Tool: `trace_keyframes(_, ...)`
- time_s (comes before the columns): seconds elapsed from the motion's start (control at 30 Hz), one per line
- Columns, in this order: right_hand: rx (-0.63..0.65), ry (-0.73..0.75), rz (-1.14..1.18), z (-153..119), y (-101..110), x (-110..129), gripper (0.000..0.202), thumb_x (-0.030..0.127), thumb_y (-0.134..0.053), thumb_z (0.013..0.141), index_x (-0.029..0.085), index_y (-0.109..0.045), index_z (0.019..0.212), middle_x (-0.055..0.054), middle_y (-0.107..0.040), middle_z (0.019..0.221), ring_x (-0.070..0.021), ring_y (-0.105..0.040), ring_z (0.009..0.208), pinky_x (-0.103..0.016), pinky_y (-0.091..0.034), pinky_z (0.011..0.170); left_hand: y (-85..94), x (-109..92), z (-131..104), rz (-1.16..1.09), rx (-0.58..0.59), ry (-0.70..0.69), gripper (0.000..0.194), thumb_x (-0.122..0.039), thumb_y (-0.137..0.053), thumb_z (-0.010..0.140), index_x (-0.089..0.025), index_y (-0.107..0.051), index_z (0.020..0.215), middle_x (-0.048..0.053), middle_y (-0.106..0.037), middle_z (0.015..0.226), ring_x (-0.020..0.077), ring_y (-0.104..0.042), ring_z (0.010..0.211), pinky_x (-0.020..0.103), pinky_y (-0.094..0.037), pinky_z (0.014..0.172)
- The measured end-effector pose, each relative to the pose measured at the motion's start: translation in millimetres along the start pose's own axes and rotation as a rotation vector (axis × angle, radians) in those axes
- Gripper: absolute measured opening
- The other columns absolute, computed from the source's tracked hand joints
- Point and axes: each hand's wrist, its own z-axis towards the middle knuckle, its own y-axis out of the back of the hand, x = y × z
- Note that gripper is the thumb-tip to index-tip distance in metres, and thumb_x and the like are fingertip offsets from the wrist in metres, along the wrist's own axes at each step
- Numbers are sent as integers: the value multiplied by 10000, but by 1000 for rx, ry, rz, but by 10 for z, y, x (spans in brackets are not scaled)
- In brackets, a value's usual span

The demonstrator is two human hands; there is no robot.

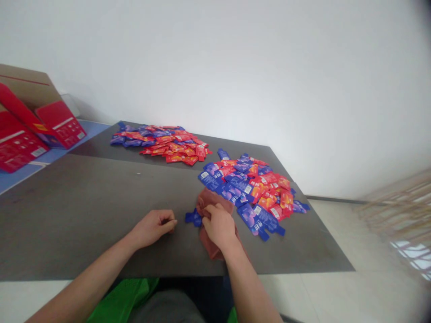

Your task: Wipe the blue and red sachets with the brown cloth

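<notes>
My right hand [219, 224] is closed on a reddish-brown cloth [212, 247] lying on the dark table. A blue pouch [193, 218] pokes out from under the cloth, to the left of those fingers; most of it is covered. My left hand [155, 228] rests on the tabletop further left, its fingers curled and thumb pressed against them, with nothing visible in it. Close to the right hand spreads a pile of blue and red pouches [249, 186] printed with fruit.
Another pile of red and blue pouches [164, 141] lies at the back of the dark table [84, 211]. Red cardboard boxes [60, 121] stand open on a blue surface at the left. A white wall [235, 76] rises behind the table.
</notes>
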Motion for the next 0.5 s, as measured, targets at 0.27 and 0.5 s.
trace_keyframes(0.27, 111, 127, 108, -79, -11, 195, 112, 285, -610, 847, 274, -700, 911, 4, -649, 949, -167, -615, 882, -261, -374, 693, -25, -32, 19, 53, -27, 16, 330, -415, -518, 903, -195, -572, 663, -29, -610, 627, 152, -563, 630, 251, -385, 628)
trace_keyframes(0.5, -196, -141, -96, 24, 291, -72, 205, 298, -477, 974, 249, -660, 1051, -65, -603, 1053, -185, -619, 870, -281, -416, 677, -27, -12, 15, 51, -30, 27, 354, -451, -514, 918, -196, -589, 685, -25, -623, 644, 156, -577, 641, 252, -391, 630)
